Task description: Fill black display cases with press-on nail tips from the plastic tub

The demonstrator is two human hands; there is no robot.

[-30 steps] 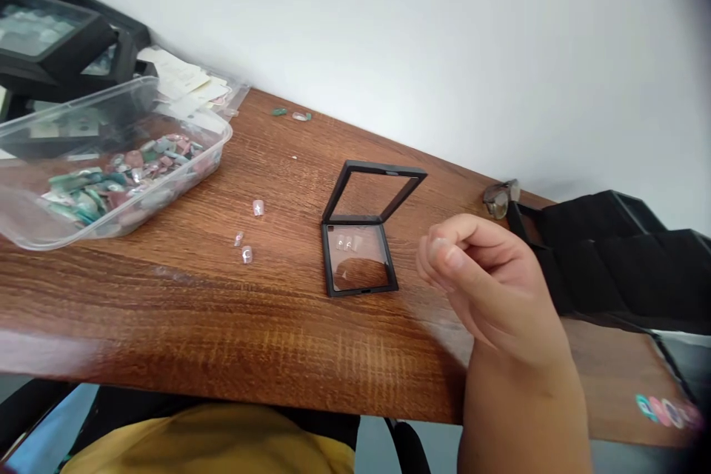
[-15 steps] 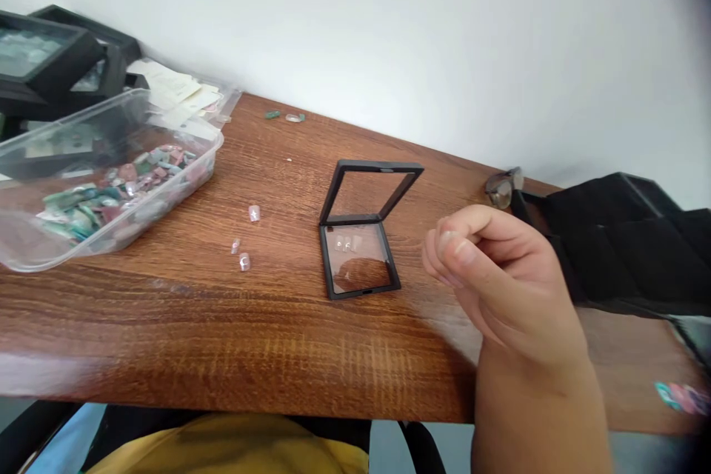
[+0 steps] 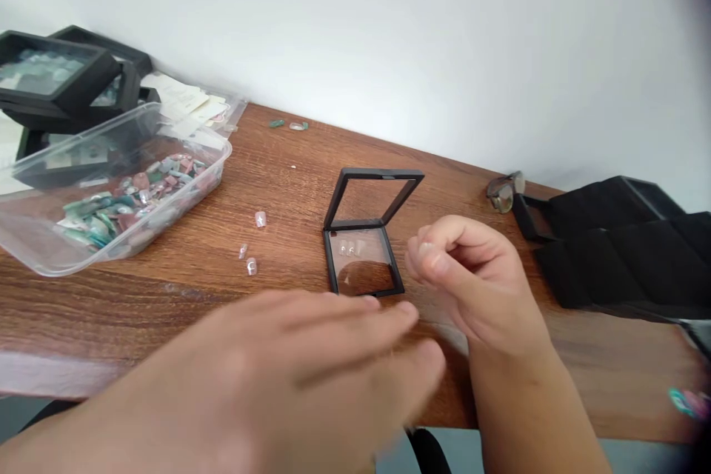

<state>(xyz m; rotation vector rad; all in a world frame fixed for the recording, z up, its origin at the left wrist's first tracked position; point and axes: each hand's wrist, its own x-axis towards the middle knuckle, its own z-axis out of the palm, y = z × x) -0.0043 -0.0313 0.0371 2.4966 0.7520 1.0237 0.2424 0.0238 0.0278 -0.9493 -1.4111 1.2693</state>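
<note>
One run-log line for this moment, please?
left hand: open, blurred; right hand: pinched, contents unclear; black case: open, small clear pieces inside

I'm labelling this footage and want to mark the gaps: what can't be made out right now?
All in the head view:
- Right hand: whether its pinched fingertips hold anything; too small.
- Left hand: finger detail; blurred.
- Table: part of its front, behind the left hand.
- Small pieces in the open case: their markings; too small.
- Clear tub: far left end; cut off by the picture's edge.
</note>
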